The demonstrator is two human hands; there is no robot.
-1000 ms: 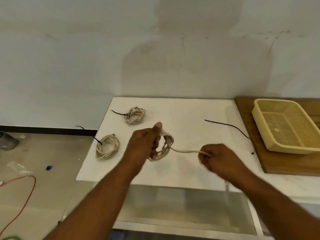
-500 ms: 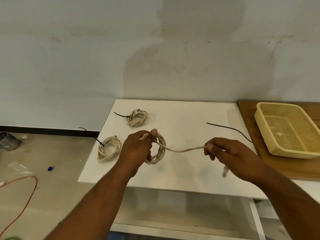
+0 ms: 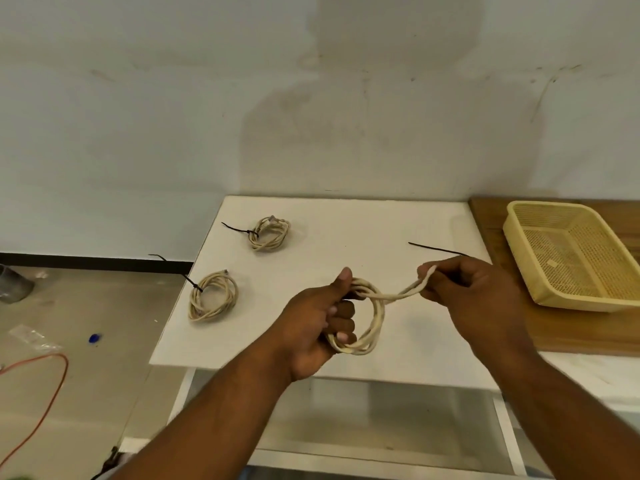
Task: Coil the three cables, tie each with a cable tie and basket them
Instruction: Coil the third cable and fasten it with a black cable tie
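My left hand (image 3: 320,318) grips a coil of cream cable (image 3: 375,318) above the white table (image 3: 346,216). The cable's loose end runs right into my right hand (image 3: 474,292), which pinches it. Two other cream coils lie on the table, each bound with a black cable tie: one at the back (image 3: 270,233), one near the left edge (image 3: 213,295). A loose black cable tie (image 3: 436,249) lies just behind my right hand. The yellow mesh basket (image 3: 519,244) stands empty on a wooden board at the right.
The wooden board (image 3: 588,327) adjoins the table's right side. On the floor at the left are an orange cord (image 3: 52,393), a grey container (image 3: 14,284), a plastic wrapper and a small blue object. A wall rises directly behind the table.
Both hands moved right. My right hand rose toward the loose tie, and the stretch of cable between the hands is shorter now.
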